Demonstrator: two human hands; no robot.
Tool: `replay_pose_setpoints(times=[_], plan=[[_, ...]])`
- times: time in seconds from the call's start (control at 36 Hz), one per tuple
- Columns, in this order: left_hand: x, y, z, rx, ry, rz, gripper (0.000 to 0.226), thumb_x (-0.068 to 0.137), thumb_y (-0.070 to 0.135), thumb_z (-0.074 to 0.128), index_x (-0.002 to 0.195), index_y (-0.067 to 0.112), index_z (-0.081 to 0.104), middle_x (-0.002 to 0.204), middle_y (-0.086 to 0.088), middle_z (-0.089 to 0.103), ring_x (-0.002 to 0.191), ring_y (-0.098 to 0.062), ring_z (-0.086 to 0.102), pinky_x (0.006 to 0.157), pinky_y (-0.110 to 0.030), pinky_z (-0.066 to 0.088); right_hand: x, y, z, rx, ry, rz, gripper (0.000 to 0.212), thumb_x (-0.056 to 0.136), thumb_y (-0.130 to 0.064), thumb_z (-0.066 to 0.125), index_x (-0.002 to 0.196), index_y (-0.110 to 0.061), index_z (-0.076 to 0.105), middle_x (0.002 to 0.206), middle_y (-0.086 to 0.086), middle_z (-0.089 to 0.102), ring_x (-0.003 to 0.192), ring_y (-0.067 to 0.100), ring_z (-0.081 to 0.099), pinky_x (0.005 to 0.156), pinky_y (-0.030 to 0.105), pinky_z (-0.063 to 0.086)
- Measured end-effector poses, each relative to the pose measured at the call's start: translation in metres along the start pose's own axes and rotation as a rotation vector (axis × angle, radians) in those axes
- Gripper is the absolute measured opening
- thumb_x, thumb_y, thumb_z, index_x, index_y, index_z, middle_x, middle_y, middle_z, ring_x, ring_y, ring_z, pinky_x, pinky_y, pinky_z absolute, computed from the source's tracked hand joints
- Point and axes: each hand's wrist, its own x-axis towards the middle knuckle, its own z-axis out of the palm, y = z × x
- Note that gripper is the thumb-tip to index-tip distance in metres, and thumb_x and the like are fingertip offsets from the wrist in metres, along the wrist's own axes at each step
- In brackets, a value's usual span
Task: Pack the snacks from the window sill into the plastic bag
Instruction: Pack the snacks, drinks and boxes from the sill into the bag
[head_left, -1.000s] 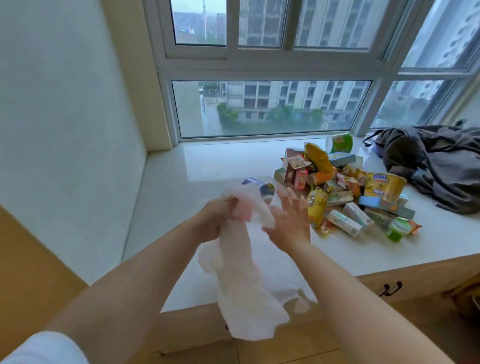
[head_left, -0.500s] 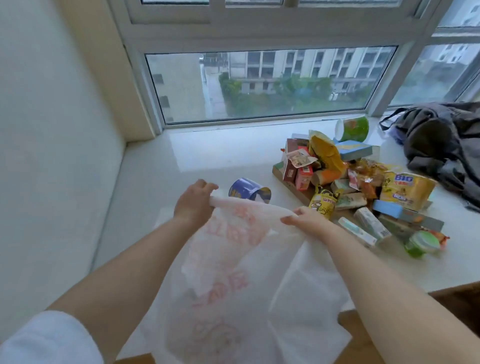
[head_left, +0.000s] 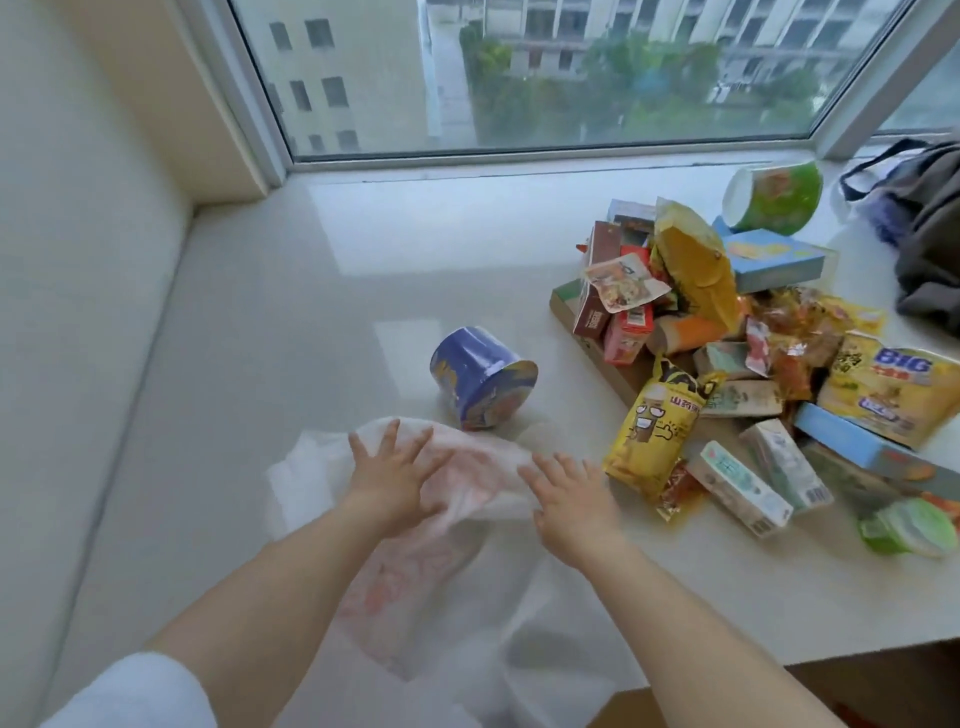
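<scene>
Both hands, left hand (head_left: 392, 480) and right hand (head_left: 571, 501), press flat, fingers spread apart, on the plastic bag (head_left: 415, 561) across the window sill (head_left: 311, 291). Snacks (head_left: 727, 353) lie piled just beside the right hand.

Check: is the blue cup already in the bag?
No, the blue cup lies on its side on the sill, beyond the bag.
</scene>
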Motion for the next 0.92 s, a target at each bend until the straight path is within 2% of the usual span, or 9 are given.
replay_pose_setpoints(times=[0.19,0.42,0.5,0.56,0.61,0.69,0.75,0.83,0.92], plan=[[0.032,-0.010,0.022,-0.105,-0.225,0.041,0.056,0.096,0.060,0.019,0.148,0.045,0.006,0.159,0.007,-0.011,0.146,-0.026,-0.010,0.110,-0.063,-0.003,0.009,0.011,0.028,0.062,-0.298,0.098,0.062,0.095,-0.014,0.034,0.151,-0.028,0.011,0.159,-0.003,0.006,0.145,0.023,0.010,0.116,0.043,0.011],[0.050,0.021,0.001,-0.652,-0.256,0.062,0.060,0.097,0.046,0.041,0.150,0.028,0.020,0.160,0.004,0.000,0.147,-0.019,-0.003,0.118,-0.034,0.005,0.016,0.044,0.019,-0.022,-0.180,0.176,0.048,0.097,-0.010,0.031,0.144,-0.019,0.028,0.146,0.006,0.033,0.134,0.024,0.032,0.101,0.034,0.031],[0.052,0.041,-0.007,-0.860,-0.195,0.069,0.050,0.096,0.040,0.048,0.143,0.021,0.040,0.155,0.001,0.023,0.142,-0.015,0.021,0.113,-0.025,0.016,0.011,0.055,0.012,-0.005,-0.051,0.203,0.034,0.087,-0.006,0.047,0.120,-0.011,0.055,0.118,0.010,0.054,0.113,0.027,0.051,0.084,0.034,0.042],[0.051,0.053,-0.010,-0.904,-0.031,-0.002,0.036,0.094,0.042,0.051,0.117,0.019,0.065,0.132,0.002,0.050,0.121,-0.018,0.048,0.100,-0.024,0.036,0.008,0.059,0.006,0.020,0.134,0.210,0.025,0.062,-0.011,0.064,0.087,-0.012,0.068,0.086,0.008,0.061,0.080,0.029,0.061,0.062,0.032,0.047],[0.048,0.059,-0.017,-0.865,0.244,-0.151,0.030,0.086,0.045,0.060,0.084,0.015,0.065,0.105,0.001,0.054,0.096,-0.021,0.055,0.084,-0.031,0.046,0.006,0.068,0.003,0.109,0.351,0.299,0.026,0.056,-0.015,0.057,0.080,-0.013,0.068,0.076,0.006,0.059,0.066,0.027,0.059,0.054,0.032,0.046],[0.051,0.056,-0.037,-0.702,0.669,-0.194,0.030,0.068,0.033,0.079,0.079,0.013,0.059,0.097,-0.005,0.049,0.091,-0.028,0.053,0.075,-0.038,0.048,0.011,0.085,-0.014,0.323,0.495,0.569,0.040,0.067,-0.012,0.069,0.105,-0.006,0.060,0.101,0.016,0.057,0.088,0.034,0.055,0.071,0.040,0.046],[0.062,0.051,-0.053,-0.626,0.780,-0.151,0.043,0.060,0.032,0.085,0.090,0.011,0.062,0.102,-0.011,0.050,0.097,-0.034,0.052,0.079,-0.042,0.046,0.018,0.098,-0.026,0.464,0.429,0.778,0.057,0.077,-0.024,0.069,0.126,-0.007,0.046,0.125,0.018,0.045,0.110,0.035,0.044,0.087,0.043,0.040],[0.084,0.046,-0.079,-0.722,0.643,-0.117,0.077,0.061,0.048,0.082,0.127,0.022,0.052,0.138,-0.010,0.032,0.128,-0.030,0.029,0.106,-0.040,0.029,0.030,0.116,-0.033,0.662,0.358,0.984,0.081,0.078,-0.037,0.070,0.143,-0.013,0.027,0.143,0.015,0.030,0.128,0.033,0.030,0.100,0.044,0.034],[0.107,0.038,-0.092,-0.674,0.412,-0.129,0.108,0.062,0.062,0.076,0.148,0.033,0.018,0.156,-0.008,-0.004,0.142,-0.027,0.000,0.116,-0.043,0.011,0.042,0.131,-0.031,0.909,0.240,1.103,0.095,0.076,-0.041,0.073,0.148,-0.011,0.017,0.145,0.017,0.032,0.132,0.034,0.031,0.104,0.047,0.033]])
